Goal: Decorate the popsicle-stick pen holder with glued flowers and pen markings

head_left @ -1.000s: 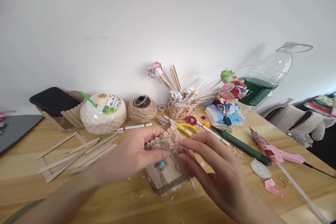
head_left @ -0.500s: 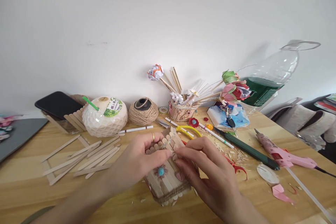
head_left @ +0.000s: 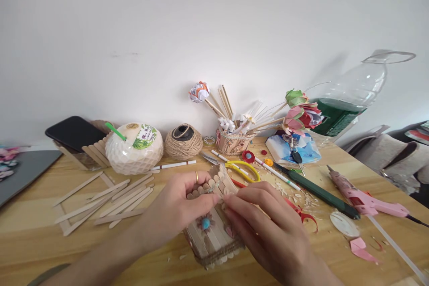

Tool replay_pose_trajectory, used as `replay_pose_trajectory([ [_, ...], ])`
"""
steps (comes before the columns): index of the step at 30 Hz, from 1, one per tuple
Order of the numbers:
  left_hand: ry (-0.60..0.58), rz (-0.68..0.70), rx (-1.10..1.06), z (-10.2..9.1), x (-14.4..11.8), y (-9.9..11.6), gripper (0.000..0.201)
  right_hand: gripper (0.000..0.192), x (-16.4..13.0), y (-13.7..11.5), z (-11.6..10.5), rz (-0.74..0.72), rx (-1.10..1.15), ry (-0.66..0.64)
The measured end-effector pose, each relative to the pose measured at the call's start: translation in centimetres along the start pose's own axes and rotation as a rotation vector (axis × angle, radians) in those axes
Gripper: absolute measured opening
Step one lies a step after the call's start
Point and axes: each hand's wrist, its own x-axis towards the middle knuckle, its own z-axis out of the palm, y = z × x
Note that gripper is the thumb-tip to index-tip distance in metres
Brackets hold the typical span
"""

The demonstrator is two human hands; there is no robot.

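Left hand (head_left: 172, 205): bare, one thin gold-toned ring (head_left: 196, 177), narrow plain-looking band, on one finger. Left forearm (head_left: 110, 250) bare as far as visible. Right hand (head_left: 273, 223): bare too, slender fingers, wrist uncovered. Nail details too small to tell.

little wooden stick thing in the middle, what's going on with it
A person is handling the wooden stick piece with both hands. The left hand holds it near the top, thumb at the front. The right hand has its fingertips close to that thumb; whatever they pinch is mostly hidden. A flower with a blue centre sits on the front. Loose sticks lie on the table to the left, and a pink glue gun lies to the right.
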Motion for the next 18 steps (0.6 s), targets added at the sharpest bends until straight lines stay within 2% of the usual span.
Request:
replay_pose_trajectory([
  [8,-0.058,-0.002,-0.039,-0.11,0.07,0.19,0.007,0.02,-0.14,-0.24,-0.19,0.117,0.121,0.018],
  [12,-0.075,-0.011,-0.034,-0.06,-0.06,0.4,0.018,0.021,-0.11,-0.37,-0.43,0.156,0.191,0.031],
  [18,-0.056,-0.002,-0.027,0.23,-0.09,0.51,0.018,0.017,0.45,-0.68,-0.23,0.166,0.155,0.105],
])
